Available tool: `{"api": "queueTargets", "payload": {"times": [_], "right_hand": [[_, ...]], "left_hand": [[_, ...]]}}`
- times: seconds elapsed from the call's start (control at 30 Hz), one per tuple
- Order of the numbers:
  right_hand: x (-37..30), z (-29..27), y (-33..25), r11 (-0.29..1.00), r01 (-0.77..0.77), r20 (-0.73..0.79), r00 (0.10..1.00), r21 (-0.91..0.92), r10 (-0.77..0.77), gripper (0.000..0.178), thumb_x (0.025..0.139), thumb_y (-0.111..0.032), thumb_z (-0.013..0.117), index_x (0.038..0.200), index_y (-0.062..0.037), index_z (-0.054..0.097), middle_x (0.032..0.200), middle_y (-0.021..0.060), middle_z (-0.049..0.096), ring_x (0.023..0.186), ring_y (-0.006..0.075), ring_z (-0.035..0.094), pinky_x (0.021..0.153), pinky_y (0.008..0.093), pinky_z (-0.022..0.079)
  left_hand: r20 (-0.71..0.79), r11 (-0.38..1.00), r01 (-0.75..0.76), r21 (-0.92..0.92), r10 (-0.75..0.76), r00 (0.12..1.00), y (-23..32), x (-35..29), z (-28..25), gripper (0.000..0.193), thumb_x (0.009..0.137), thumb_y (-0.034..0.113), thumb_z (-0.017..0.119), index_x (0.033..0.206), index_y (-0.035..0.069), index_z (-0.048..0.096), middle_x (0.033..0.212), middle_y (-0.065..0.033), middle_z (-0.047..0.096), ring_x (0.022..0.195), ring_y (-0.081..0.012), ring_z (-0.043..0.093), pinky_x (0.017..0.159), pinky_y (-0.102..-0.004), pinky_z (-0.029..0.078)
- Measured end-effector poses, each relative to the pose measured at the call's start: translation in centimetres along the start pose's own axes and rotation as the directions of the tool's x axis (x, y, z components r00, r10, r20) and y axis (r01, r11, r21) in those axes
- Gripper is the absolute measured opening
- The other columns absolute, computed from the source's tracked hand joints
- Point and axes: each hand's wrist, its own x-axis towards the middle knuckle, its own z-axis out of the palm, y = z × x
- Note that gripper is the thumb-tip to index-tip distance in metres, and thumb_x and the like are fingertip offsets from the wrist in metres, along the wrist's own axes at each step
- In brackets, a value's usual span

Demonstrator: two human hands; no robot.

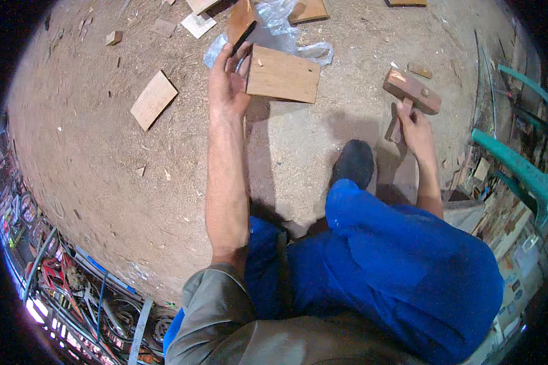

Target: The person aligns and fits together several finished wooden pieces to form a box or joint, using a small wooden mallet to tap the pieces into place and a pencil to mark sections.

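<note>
My left hand [230,82] is closed at the left edge of a flat, light-brown wooden board [286,74], its fingers partly hidden. A small chip of wood lies on the board's face. Just beyond my fingertips is an orange-brown wooden piece [241,19] with a dark edge; whether they touch it, I cannot tell. On the right, my right hand [416,129] grips the handle of a wooden mallet. The block-shaped mallet head [411,91] is above my fingers, over the floor.
Crumpled clear plastic [278,24] lies beyond the board. A loose wooden panel [154,100] and several offcuts are scattered on the dusty floor [115,152]. Green curved metal parts [511,164] line the right side. Bicycle-like clutter [97,304] fills the lower left. My dark-covered foot [354,164] is between my hands.
</note>
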Motion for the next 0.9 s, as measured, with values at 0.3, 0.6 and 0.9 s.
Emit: {"api": "queueTargets", "payload": {"times": [0.3, 0.6, 0.9], "right_hand": [[-5.3, -0.7, -14.6, 0.784, 0.608, 0.210, 0.756, 0.124, -0.619, 0.064, 0.086, -0.035, 0.078, 0.131, 0.0040, 0.054, 0.107, 0.0226, 0.066, 0.105, 0.0423, 0.066, 0.092, 0.0500, 0.051], [-1.7, 5.3, -18.2, 0.466, 0.857, -0.103, 0.496, 0.219, -0.862, 0.102, 0.065, -0.013, 0.091, 0.145, 0.0077, 0.032, 0.137, 0.0337, 0.046, 0.127, 0.0488, 0.051, 0.108, 0.0477, 0.045], [-0.4, 4.7, -17.5, 0.406, 0.880, -0.051, 0.430, 0.247, -0.901, 0.102, 0.068, -0.025, 0.092, 0.148, 0.0056, 0.037, 0.145, 0.0309, 0.044, 0.134, 0.0472, 0.047, 0.111, 0.0461, 0.044]], "left_hand": [[0.092, 0.974, 0.115, -0.195, -0.099, 0.991, 0.1, -2.0, 0.2, 0.037, 0.104, 0.023, 0.054, 0.130, -0.004, 0.049, 0.122, -0.0178, 0.066, 0.119, -0.0280, 0.065, 0.099, -0.0436, 0.059], [0.175, 0.954, 0.202, -0.221, -0.165, 0.971, -2.8, -4.2, 4.1, 0.030, 0.103, 0.020, 0.058, 0.123, -0.001, 0.056, 0.115, -0.0179, 0.069, 0.115, -0.0270, 0.065, 0.106, -0.0424, 0.051], [0.302, 0.959, 0.171, -0.226, -0.098, 0.948, -2.2, -3.2, 1.6, 0.027, 0.102, 0.021, 0.059, 0.118, -0.001, 0.062, 0.110, -0.0152, 0.072, 0.117, -0.0255, 0.063, 0.107, -0.0435, 0.047]]}}
